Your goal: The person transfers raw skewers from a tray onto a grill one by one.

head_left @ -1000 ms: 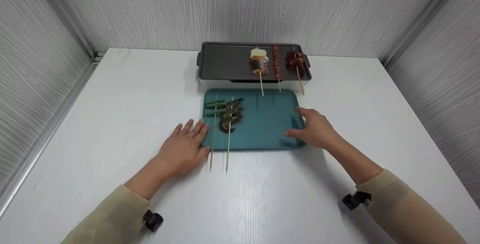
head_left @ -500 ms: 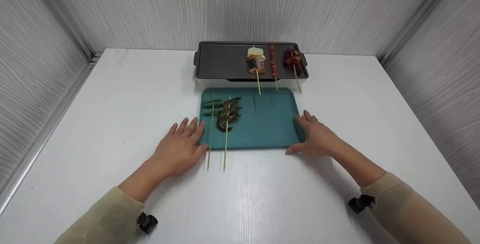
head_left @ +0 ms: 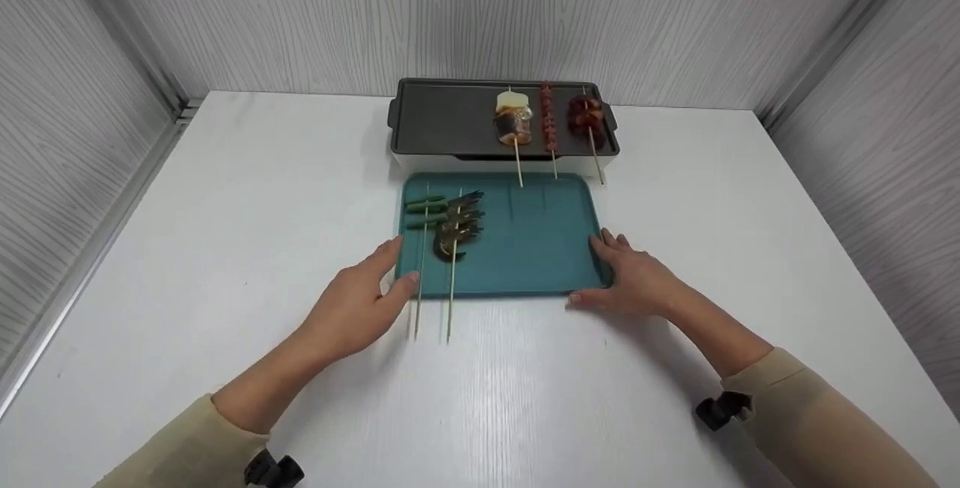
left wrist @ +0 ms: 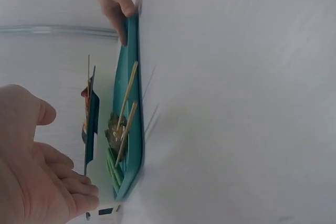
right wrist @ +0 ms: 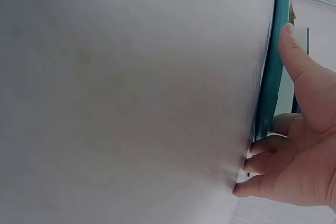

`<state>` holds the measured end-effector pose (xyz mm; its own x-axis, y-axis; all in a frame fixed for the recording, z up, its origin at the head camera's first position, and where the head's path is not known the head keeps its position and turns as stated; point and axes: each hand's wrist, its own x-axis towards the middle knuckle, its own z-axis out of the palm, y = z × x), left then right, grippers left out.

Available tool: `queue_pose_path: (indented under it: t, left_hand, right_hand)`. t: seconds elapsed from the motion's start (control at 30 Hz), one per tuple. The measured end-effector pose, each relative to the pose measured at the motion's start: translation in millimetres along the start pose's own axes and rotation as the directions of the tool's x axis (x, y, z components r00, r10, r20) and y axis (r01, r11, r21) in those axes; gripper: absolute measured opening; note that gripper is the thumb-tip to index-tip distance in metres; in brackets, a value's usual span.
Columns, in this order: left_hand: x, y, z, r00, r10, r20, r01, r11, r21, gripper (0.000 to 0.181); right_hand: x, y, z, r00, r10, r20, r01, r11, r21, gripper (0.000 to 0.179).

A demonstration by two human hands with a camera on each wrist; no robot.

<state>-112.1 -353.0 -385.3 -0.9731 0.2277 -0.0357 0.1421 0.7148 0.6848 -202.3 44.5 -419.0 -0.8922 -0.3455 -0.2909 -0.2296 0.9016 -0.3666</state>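
Closest in, two tan sleeves (head_left: 810, 405) are filling the lower corners. The teal tray (head_left: 532, 248) is sitting mid-frame on the white table (head_left: 480, 398), right between the hands. The left hand (head_left: 352, 308) is hanging by its lower left edge, thumb spread well away from the fingers; can't really tell if it's touching. The right hand (head_left: 637, 282) is framing the lower right corner, also spread, fingers lying along the right edge and thumb by the front one. On the tray's left half, a green veggie skewer (head_left: 426, 205) and a shrimp skewer (head_left: 459, 226) are lying side by side, sticks poking over the front edge. Just behind, the dark griddle (head_left: 442, 121) is holding three more skewers (head_left: 549, 117) on its right half.
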Motion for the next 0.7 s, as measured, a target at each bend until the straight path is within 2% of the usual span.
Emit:
queue_pose_path:
  t: [0.1, 0.17, 0.23, 0.3, 0.37, 0.4, 0.5, 0.57, 0.7]
  left_hand:
    - [-1.5, 4.1, -1.2, 0.996, -0.084, 0.018, 0.085, 0.984, -0.155, 0.067]
    - [-0.6, 6.1, -1.4, 0.986, -0.159, 0.049, 0.167, 0.951, -0.261, 0.065]
    - [1.0, 6.4, -0.5, 0.968, -0.235, 0.092, 0.252, 0.89, -0.38, 0.063]
    - [2.5, 5.5, 0.8, 0.941, -0.309, 0.135, 0.335, 0.811, -0.48, 0.059]
    - [3.6, 3.5, 2.5, 0.913, -0.368, 0.178, 0.403, 0.74, -0.539, 0.055]
    - [3.9, 2.2, 3.4, 0.9, -0.388, 0.197, 0.429, 0.713, -0.554, 0.053]
    - [5.1, -1.3, 6.3, 0.868, -0.423, 0.259, 0.491, 0.657, -0.572, 0.045]
    - [6.0, -3.0, 8.6, 0.854, -0.423, 0.304, 0.517, 0.621, -0.589, 0.041]
    - [7.2, -4.7, 13.4, 0.83, -0.415, 0.373, 0.554, 0.533, -0.639, 0.036]
  right_hand:
    - [-1.3, -1, 0, 1.0, -0.003, -0.006, 0.003, 1.0, -0.009, 0.116]
    - [-1.8, -1, 0, 1.0, -0.005, -0.01, 0.004, 1.0, -0.007, 0.114]
    - [-1.9, -1, 0, 1.0, -0.007, -0.013, 0.007, 1.0, -0.003, 0.114]
    - [-1.7, 0, 0, 1.0, -0.01, -0.015, 0.01, 1.0, 0.003, 0.113]
    - [-1.2, 0, 0, 1.0, -0.009, -0.017, 0.009, 1.0, 0.008, 0.113]
    - [-1.0, 0, 1, 1.0, -0.007, -0.017, 0.007, 1.0, 0.009, 0.114]
    - [-0.6, 0, 2, 1.0, 0.0, -0.018, 0.0, 1.0, 0.01, 0.115]
    - [-0.5, 0, 2, 1.0, 0.004, -0.019, -0.004, 1.0, 0.011, 0.114]
    - [-1.0, -1, 2, 1.0, 0.006, -0.021, -0.006, 1.0, 0.012, 0.113]
